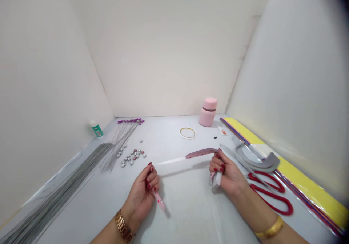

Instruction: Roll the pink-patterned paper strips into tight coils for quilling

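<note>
A thin pink strip with red spots, which looks like paper or ribbon, stretches between my two hands above the table. Its left stretch shows white, as if twisted over. My left hand is closed, pinching one end, and a short pink tail hangs below the fingers. On the other side my right hand grips the strip between thumb and fingers. A folded white and pink bunch sticks out under that fist. Small silver and pink folded stars lie beyond my left hand.
Grey wires lie along the left, some tipped with purple stars. A glue stick stands behind them. Farther back are a tape roll, pink flask and small tube. Red-handled scissors and yellow sheets lie right.
</note>
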Tool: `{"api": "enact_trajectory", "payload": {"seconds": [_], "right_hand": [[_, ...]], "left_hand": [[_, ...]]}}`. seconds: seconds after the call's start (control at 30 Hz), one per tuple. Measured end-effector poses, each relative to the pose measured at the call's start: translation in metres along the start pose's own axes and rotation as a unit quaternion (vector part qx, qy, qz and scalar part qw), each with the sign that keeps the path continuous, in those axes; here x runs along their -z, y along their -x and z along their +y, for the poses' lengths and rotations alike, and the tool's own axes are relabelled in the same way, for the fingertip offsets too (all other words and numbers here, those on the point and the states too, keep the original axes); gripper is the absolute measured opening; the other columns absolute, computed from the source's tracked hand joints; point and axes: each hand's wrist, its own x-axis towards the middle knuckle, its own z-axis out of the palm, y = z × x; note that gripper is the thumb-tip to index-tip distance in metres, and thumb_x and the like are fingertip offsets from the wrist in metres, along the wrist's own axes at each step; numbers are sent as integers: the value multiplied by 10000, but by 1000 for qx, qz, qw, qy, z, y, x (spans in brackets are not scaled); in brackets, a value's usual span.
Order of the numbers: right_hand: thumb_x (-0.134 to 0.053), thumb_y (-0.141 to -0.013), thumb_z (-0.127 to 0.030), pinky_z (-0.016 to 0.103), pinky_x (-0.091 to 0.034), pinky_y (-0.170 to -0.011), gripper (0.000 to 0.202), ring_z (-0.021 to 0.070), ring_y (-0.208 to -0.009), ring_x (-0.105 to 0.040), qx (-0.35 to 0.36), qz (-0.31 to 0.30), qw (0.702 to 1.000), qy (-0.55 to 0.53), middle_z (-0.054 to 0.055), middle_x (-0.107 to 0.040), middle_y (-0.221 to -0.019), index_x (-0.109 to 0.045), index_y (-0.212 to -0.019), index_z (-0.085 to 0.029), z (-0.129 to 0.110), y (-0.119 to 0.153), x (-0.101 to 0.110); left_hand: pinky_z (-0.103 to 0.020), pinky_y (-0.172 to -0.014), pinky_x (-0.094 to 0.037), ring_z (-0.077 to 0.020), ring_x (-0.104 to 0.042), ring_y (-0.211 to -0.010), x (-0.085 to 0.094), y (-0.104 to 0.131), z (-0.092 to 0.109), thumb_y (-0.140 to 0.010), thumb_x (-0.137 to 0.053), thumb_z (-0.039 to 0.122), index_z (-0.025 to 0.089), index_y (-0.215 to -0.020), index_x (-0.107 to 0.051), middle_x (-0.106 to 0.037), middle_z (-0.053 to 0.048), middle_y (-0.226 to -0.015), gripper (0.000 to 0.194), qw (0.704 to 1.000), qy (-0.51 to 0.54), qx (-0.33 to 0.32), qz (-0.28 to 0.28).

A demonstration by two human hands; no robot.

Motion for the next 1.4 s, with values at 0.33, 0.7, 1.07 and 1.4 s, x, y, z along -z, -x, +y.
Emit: {"api": "enact_trajectory", "payload": {"seconds": [0.33,0.7,1.07,1.4], "right_hand": [[-419,-827,-434,187,-260,-378,346,65,-340,-184,232,95,944,215,-119,-187,-436,-319,-577,-216,-55,-9,26],[-574,-699,-272,326,-387,-665,85,252,-818,-520,298,-19,650,699,68,-591,-818,-566,-753,-208,-6,-2,14],[-609,-737,-272,270,-439,-633,436,158,-703,-511,211,-220,712,633,56,-559,-947,-456,-1140,-206,35,41,-25],[-344,-879,-202,258,-389,-587,184,152,-583,-521,164,-188,717,651,-7,-577,-642,-525,-909,-220,35,39,-18]], "left_hand": [[-154,-333,-210,-26,-273,-320,3,-2,17,-868,-366,143,142,-586,-434,-225,96,-436,289,999,21,-27,-9],[-152,-383,-274,-32,-333,-385,0,3,6,-841,-460,181,136,-690,-491,-318,82,-487,162,998,-44,23,-44],[-140,-357,-147,-28,-210,-393,-11,23,-13,-828,-487,261,127,-714,-516,-339,67,-500,178,964,-213,121,-98],[-152,-369,-307,-82,-358,-406,-13,22,-10,-752,-579,329,227,-985,-563,-443,62,-517,255,838,-535,-105,-29]]}}
